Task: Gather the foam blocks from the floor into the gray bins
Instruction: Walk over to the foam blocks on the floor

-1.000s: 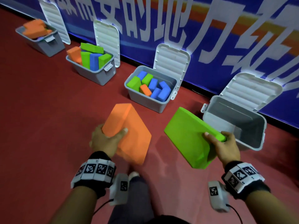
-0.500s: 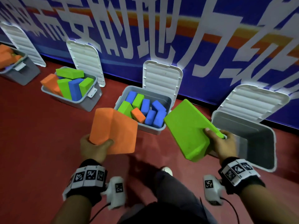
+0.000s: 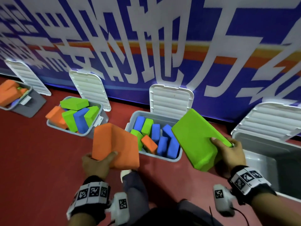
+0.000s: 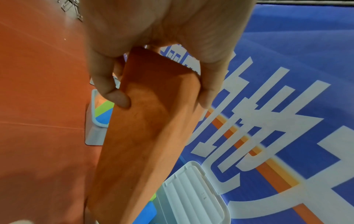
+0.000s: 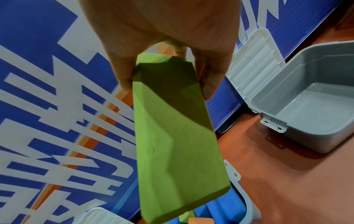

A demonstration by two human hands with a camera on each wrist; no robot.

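Head view: the left hand (image 3: 97, 162) grips an orange block (image 3: 114, 144), and the right hand (image 3: 231, 152) grips a green block (image 3: 195, 141). Both blocks are up in the air, just over the middle gray bin (image 3: 162, 156) full of blocks.

The block (image 3: 117, 144) in the left hand (image 3: 96, 165) is showing plain orange, the block (image 3: 197, 141) in the right hand (image 3: 231, 154) bright green. The gray bins (image 3: 267, 154) are wearing white ribbed lids (image 3: 171, 98), and the middle ones are showing blue, green and orange foam. The floor (image 3: 32, 152) is glowing dark red; the far banner (image 3: 244, 30) is running blue with white characters and an orange-yellow stripe. Wristbands (image 3: 91, 193) are carrying black-and-white square codes.
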